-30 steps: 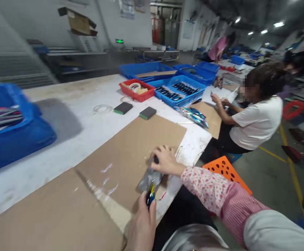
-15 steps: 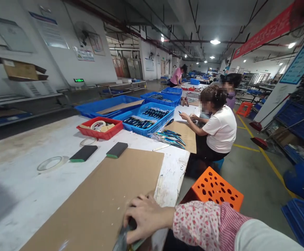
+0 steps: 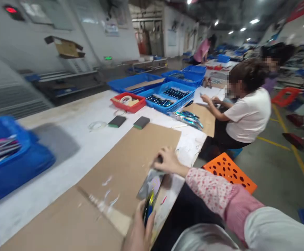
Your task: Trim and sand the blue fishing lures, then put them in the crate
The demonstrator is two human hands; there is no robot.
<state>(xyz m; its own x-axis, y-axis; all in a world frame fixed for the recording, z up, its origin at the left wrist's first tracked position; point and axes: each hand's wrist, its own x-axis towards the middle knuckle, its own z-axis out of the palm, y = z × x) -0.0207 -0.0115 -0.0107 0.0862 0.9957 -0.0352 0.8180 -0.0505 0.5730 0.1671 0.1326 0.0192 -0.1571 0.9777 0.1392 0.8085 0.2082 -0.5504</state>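
My left hand (image 3: 138, 226) is closed around a slim fishing lure (image 3: 148, 206) in black, blue and yellow, low in the view. Just beyond it, the curled fingers of my right hand (image 3: 169, 161) grip the far end of a grey shiny piece (image 3: 149, 183). That piece reaches toward the lure's tip; blur hides its exact kind and whether the two touch. Both hands are over the right edge of a brown cardboard sheet (image 3: 125, 167) on the white table. Two dark sanding blocks with green undersides, the left block (image 3: 117, 121) and the right block (image 3: 141, 122), lie at its far end.
A blue bin (image 3: 23, 170) with long thin pieces stands at left. Farther off are a red tray (image 3: 136, 107) with tape rolls and a blue crate (image 3: 164, 108) of lures. A co-worker (image 3: 248, 108) sits at right, behind an orange stool (image 3: 230, 172).
The camera view has swung left and down, bringing the blue bin into sight. My left hand with the lure has come into view; my right hand still grips the grey piece.
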